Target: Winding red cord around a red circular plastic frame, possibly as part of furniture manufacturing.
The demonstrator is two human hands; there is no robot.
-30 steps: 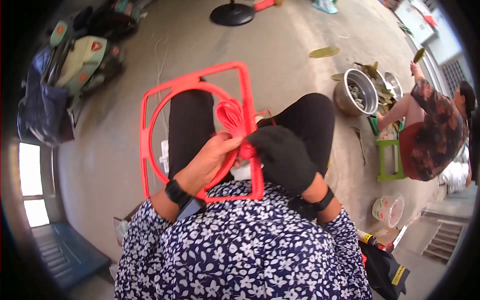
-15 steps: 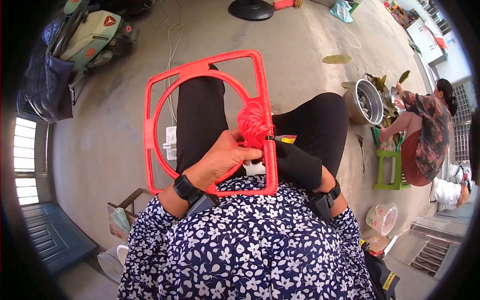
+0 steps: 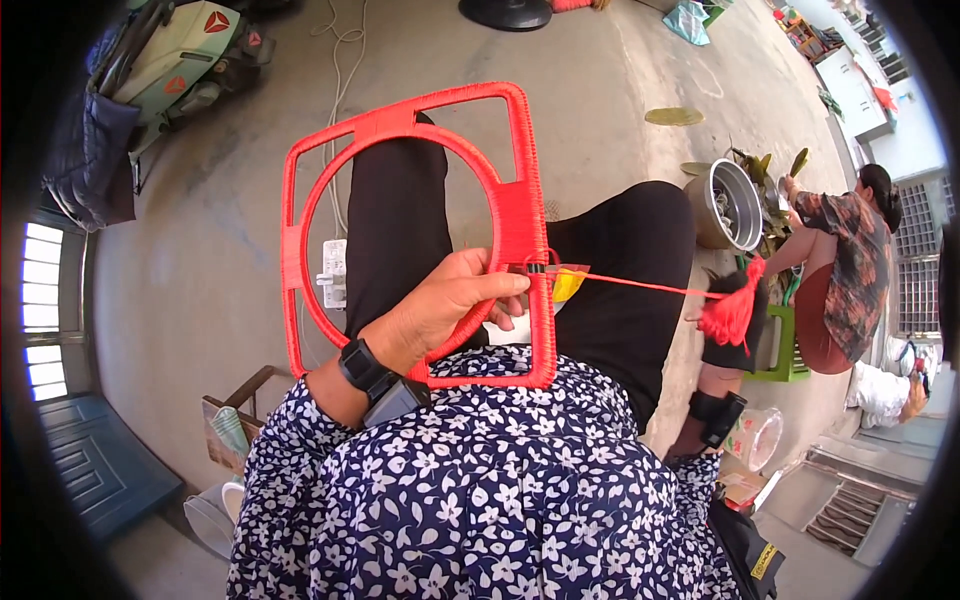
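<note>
Red bundle (image 3: 728, 318) moved rightward, cord (image 3: 640, 284) taut, frame (image 3: 520, 225) square, red-wrapped

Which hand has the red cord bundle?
The right hand, black-gloved, out to the side with the red cord bundle; the bare left hand grips the square red cord-wrapped frame.

Your left hand (image 3: 452, 300) pinches, centre view.
Your gloved right hand (image 3: 757, 313) grips, well out at 3 o'clock.

Red frame (image 3: 516, 225), red yarn (image 3: 728, 318); flowered blue shirt (image 3: 480, 470); seemingly black glove (image 3: 728, 356).
</note>
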